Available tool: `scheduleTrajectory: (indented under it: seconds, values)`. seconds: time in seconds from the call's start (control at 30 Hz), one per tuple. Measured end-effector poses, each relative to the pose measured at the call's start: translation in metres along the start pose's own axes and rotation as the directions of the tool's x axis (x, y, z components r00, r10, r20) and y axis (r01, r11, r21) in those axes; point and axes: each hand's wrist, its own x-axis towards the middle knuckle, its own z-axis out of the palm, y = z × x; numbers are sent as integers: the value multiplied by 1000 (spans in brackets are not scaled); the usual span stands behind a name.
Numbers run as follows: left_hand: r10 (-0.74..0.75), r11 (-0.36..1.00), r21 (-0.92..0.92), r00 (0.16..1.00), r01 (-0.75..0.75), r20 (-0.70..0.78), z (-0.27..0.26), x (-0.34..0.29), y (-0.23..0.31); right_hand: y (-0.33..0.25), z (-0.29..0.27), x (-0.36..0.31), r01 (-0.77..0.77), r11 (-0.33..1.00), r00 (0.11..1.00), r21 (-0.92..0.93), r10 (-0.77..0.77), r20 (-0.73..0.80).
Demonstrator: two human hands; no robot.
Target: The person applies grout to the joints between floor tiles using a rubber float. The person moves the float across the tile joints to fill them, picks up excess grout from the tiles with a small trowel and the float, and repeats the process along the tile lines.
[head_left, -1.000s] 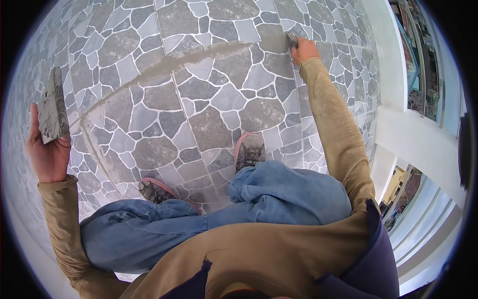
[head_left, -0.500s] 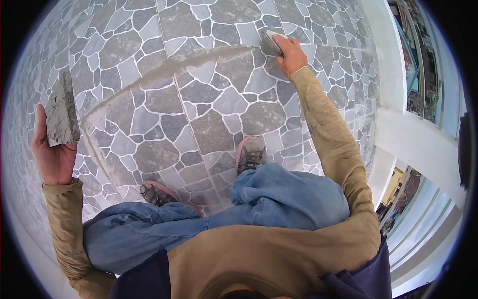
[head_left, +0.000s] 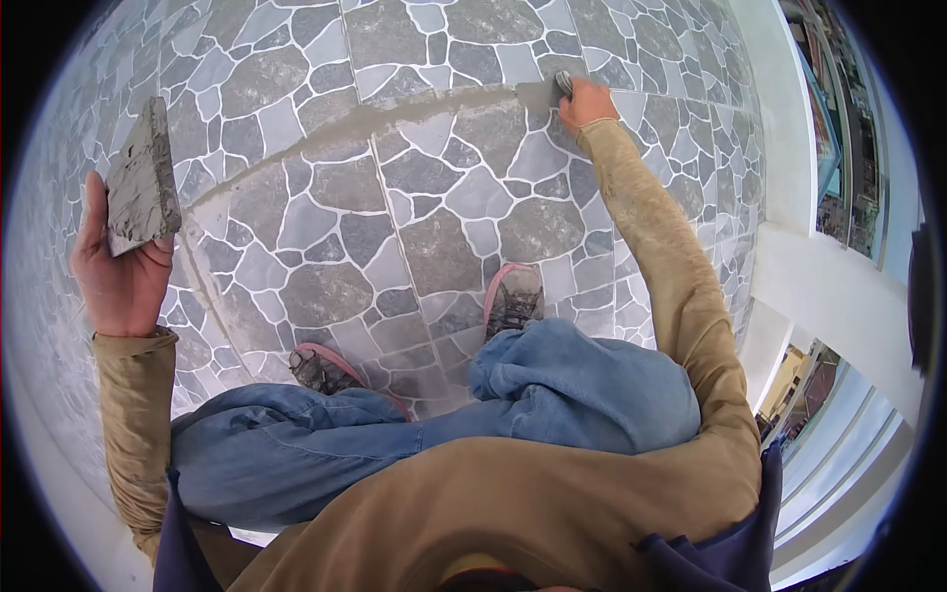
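Observation:
My left hand (head_left: pixel 123 286), at the far left, is wrapped round the near end of a board heaped with wet grey mortar (head_left: pixel 144 187). It holds the board up above the floor, tilted. My right hand (head_left: pixel 592 105) reaches far forward and grips a small flat trowel (head_left: pixel 563 85), mostly hidden behind the fingers. The trowel is at the right end of a smeared grey mortar strip (head_left: pixel 365 123), which curves across the stone-patterned tile floor (head_left: pixel 434 252). Darker fresh mortar (head_left: pixel 536 95) lies just left of the trowel.
My two shoes (head_left: pixel 515 298) stand on the tiles below the strip, knees bent in blue jeans (head_left: pixel 582 385). A white wall with a ledge (head_left: pixel 829 281) runs along the right, with openings onto things outside. A narrower mortar line (head_left: pixel 212 306) runs down the left side.
My right hand has turned the trowel more upright, and darker mortar now shows beside it. My left hand with the loaded board sits slightly higher and further right, while the whole view has shifted a little.

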Motion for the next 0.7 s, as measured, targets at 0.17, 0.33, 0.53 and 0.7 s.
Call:
scheduleTrajectory:
  seconds: [0.17,0.33,0.53,0.7]
  values:
    - [-13,999,-37,999,14,34,7,-4,1,-108,9,-40,233,971,972,54,-233,-7]
    - [26,1000,-1,981,-27,-193,27,-1,-13,-42,13,-36,317,934,934,166,-277,-228]
    - [-105,987,104,983,121,-148,19,-13,-11,-63,-23,-58,285,917,901,279,-356,247]
    - [-163,858,437,950,269,-266,52,15,-44,-131,-166,-102,772,495,636,400,-612,-471]
